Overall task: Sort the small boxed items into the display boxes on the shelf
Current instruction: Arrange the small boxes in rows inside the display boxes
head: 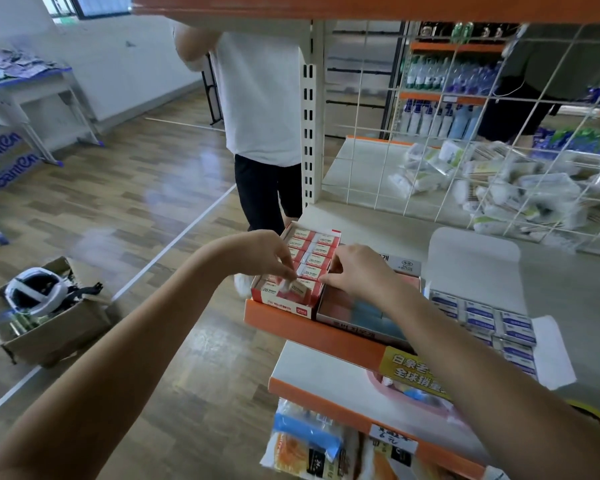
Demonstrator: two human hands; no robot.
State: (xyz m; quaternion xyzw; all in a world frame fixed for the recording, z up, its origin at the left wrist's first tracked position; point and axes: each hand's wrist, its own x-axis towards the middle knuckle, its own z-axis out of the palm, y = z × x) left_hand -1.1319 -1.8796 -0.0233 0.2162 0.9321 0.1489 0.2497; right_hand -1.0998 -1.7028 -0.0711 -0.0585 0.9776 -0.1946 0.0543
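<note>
At the shelf's front left corner, a left hand pinches a small boxed eraser, marked "2B", over the red display box. The right hand, fingers curled, touches that box's right wall. Beyond, a carton reads "Ganten".

Bright, even daylight from a window at upper left; pale glare streaks the wooden floor. Wide-angle lens bends lines near the edges. Motion blur softens the wire grid and packets behind it
</note>
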